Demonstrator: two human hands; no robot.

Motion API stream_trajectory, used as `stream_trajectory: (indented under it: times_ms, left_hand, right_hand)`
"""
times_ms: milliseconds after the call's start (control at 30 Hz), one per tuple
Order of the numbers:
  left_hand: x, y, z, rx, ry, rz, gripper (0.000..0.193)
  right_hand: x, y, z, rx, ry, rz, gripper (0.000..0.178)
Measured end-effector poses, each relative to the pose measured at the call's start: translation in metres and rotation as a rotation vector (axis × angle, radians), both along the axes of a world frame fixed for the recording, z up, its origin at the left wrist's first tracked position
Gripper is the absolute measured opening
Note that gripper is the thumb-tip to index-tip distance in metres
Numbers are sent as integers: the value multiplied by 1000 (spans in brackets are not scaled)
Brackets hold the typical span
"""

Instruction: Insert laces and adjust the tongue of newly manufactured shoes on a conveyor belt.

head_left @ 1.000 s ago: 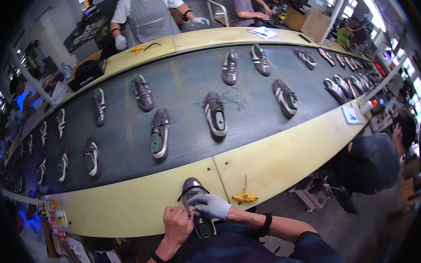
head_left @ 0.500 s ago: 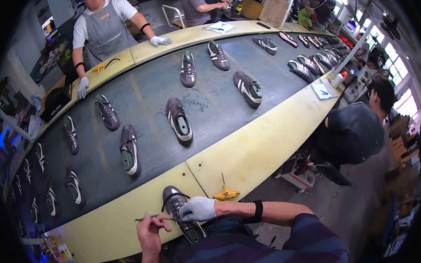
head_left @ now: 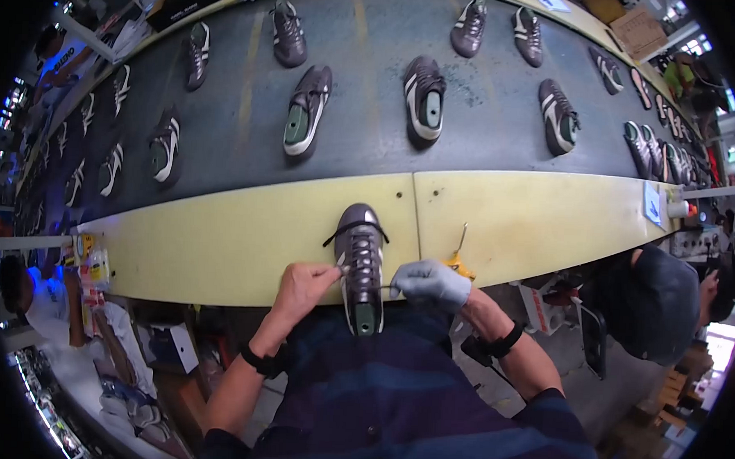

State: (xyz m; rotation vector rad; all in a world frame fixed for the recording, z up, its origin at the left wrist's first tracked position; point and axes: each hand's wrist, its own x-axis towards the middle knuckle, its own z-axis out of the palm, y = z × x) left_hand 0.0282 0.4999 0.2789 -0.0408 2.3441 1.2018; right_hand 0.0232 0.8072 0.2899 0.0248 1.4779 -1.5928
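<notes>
The grey shoe [head_left: 357, 244] holds a green insert [head_left: 365, 318] in its opening, as do several shoes on the dark belt [head_left: 223, 162] beyond. It lies between my hands on the yellow ledge [head_left: 244, 240], toe pointing away from me: my bare left hand [head_left: 306, 288] is pinched narrow at the lacing's left edge, on what I cannot tell, while my gloved right hand [head_left: 432, 283], just right of the shoe, grips a dark lace [head_left: 385, 288] between its fingertips.
</notes>
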Motion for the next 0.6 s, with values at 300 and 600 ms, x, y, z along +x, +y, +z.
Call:
stream_trajectory:
  times_ms: [300, 600]
  left_hand:
    - [0, 30, 6, 448, -320, -82, 24]
    - [2, 29, 16, 516, -410, -72, 25]
  right_hand:
    - [4, -21, -4, -329, -275, -266, 41]
    - [9, -56, 8, 334, 604, 97, 15]
